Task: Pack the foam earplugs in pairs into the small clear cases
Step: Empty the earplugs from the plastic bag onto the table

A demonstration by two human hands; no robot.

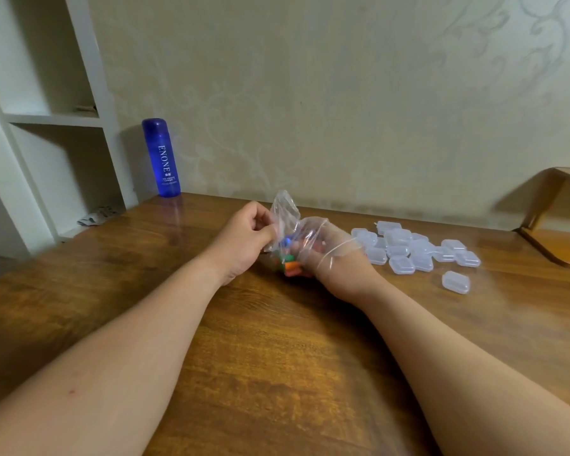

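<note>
Earplugs [288, 263], orange, green and blue, bunch low in a clear bag [285, 209] between the hands, at the table [277, 357]; how many is hard to make out. The left hand [244, 238] pinches the bag's left edge, fingers curled against the thumb. The right hand [333, 255] is pushed inside the bag, film over its knuckles. Its fingertips are buried among the plugs, so I cannot tell whether they grip any. Cases [405, 248] lie heaped just right of it, contents unclear. A bottle [161, 158] stands by the wall, beside a shelf [56, 118] cut off by the frame.
</note>
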